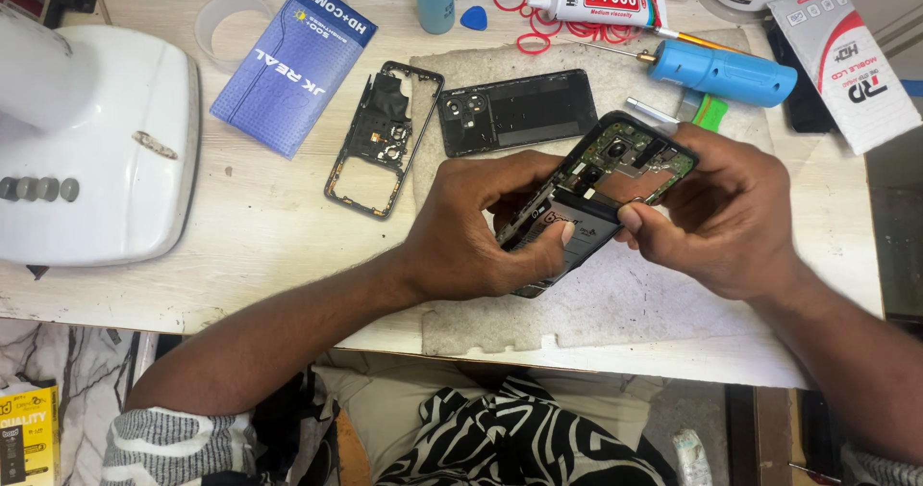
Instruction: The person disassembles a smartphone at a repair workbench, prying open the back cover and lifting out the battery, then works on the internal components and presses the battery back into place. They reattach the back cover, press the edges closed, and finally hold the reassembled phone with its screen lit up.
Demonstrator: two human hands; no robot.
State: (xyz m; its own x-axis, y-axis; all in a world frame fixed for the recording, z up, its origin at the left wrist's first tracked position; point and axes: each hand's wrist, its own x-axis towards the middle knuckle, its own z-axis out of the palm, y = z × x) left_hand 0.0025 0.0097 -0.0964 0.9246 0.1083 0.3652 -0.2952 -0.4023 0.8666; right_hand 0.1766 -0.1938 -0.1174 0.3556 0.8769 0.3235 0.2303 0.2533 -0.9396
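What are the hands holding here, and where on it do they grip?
Both hold an opened phone with its circuit board exposed. The left hand grips its lower end, thumb on the battery; the right hand grips the upper right edge.

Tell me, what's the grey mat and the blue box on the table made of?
The grey mat looks like felt or soft fabric: fuzzy, matte, with frayed edges. The blue box looks like thin printed cardboard: flat faces, sharp folded edges, slight sheen.
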